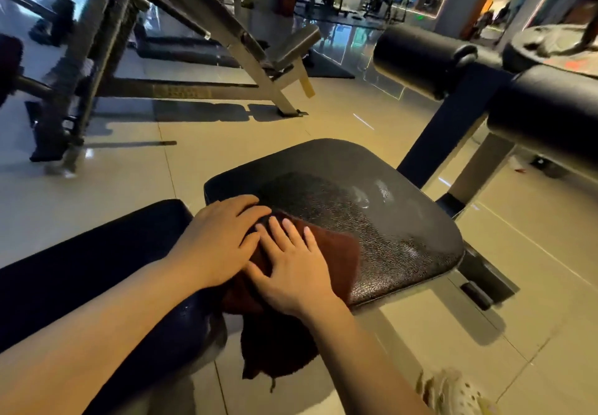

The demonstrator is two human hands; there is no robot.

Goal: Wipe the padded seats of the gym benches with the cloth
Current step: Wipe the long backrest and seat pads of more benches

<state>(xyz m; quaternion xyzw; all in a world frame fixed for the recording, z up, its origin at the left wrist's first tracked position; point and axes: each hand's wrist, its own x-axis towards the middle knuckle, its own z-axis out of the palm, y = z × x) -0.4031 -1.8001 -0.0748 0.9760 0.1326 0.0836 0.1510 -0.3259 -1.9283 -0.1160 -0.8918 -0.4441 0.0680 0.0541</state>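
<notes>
Where both hands press it, the brown cloth [336,252] lies bunched.

Both bare forearms reach forward from the lower edge of the view, converging toward the middle. The left hand [223,236] lies palm down with fingers straight and close together. The right hand [291,269] lies flat just beside it, fingers spread, its fingertips touching the left hand's fingers

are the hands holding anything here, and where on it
Nothing is gripped. Both the left hand and right hand press flat, fingers straight, on the upper part of the brown cloth on the seat pad.
</notes>
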